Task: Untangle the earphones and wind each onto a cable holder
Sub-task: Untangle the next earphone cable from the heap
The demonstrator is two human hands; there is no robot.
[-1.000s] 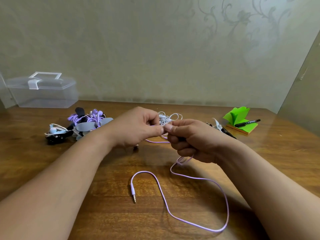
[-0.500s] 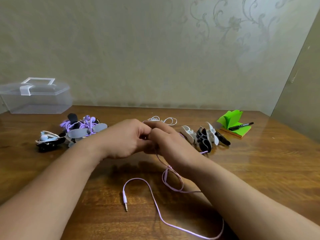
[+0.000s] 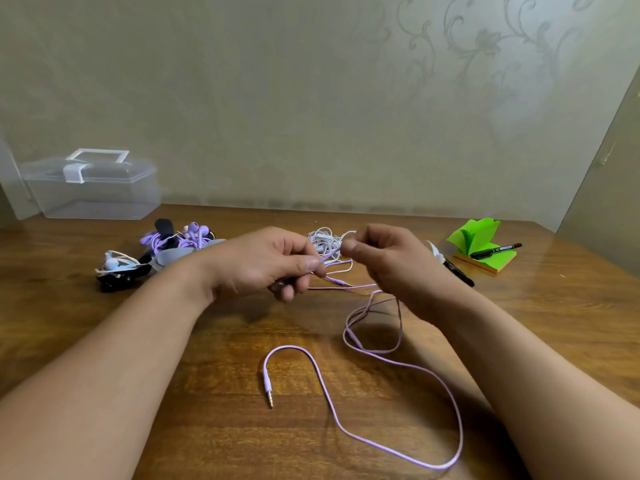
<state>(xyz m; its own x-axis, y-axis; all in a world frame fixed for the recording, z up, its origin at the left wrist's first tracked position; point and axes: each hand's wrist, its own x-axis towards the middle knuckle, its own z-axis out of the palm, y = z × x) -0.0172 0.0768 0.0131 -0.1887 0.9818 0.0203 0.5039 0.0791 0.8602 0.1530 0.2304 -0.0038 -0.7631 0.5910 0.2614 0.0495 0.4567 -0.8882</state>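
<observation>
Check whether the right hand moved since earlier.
Yes. The right hand, pinching the purple earphone cable, shifted rightward toward the green paper notepad, away from the left hand.

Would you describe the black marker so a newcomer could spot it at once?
On the wooden table, look to the far right for the green sticky-note pad. The black marker lies on it, the only item resting on paper.

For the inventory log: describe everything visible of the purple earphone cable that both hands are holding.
The purple earphone cable is thin, lilac, rubbery-looking. Its gold-tipped plug lies free on the wooden table. From it the cable arches, sweeps one wide loop rightward, coils smaller and rises to the left hand and right hand, which pinch a short stretch between them. Earbuds hidden.
</observation>
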